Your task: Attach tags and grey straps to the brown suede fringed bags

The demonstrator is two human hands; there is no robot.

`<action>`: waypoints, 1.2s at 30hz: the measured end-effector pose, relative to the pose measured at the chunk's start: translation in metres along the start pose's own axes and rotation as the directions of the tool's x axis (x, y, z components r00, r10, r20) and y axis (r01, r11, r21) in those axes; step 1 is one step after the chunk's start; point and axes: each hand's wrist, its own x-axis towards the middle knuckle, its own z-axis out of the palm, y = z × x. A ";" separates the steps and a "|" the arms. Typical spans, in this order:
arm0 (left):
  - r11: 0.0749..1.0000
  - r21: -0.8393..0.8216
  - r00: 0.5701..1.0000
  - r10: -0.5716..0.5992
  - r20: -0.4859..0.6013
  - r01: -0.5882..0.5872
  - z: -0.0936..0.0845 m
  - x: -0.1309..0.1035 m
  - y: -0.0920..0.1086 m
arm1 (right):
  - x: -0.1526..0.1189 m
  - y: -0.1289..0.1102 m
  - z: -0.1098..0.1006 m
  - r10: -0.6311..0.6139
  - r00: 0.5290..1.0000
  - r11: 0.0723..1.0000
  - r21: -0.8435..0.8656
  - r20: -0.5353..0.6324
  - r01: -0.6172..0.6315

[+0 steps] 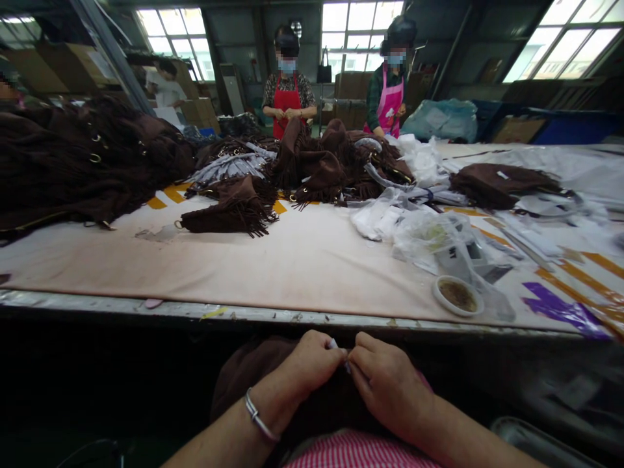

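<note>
My left hand (312,364), with a silver bangle at its wrist, is closed on a small white piece (333,343), perhaps paper or cloth. A bit of white also shows between my fingertips, where my right hand (385,374) pinches against the left. Both hands are low in the head view, just in front of the table edge. Under and beside them lies dark brown fabric (248,374) over my lap, like that of the bags on the table. How the white piece joins the fabric is hidden by my fingers.
Across the table (302,266) lie a brown fringed bag (227,211), a large brown heap (82,162) and crumpled clear plastic (414,227). A round dish of brown stuff (457,296) sits near the front edge. Two people in aprons (287,104) stand opposite.
</note>
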 end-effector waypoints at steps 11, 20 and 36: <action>0.973 -0.188 0.987 -0.116 0.115 0.136 0.006 0.006 -0.009 | -0.013 -0.010 0.021 -0.276 0.937 0.852 -0.397 0.214 0.342; 0.964 -0.242 0.985 -0.072 0.158 0.109 0.000 0.010 -0.017 | -0.024 -0.007 0.006 -0.288 0.952 0.940 -0.160 0.101 0.301; 0.970 -0.237 0.981 -0.011 0.192 0.057 -0.010 0.003 -0.020 | 0.016 0.006 -0.004 0.244 0.916 0.902 0.274 0.318 -0.335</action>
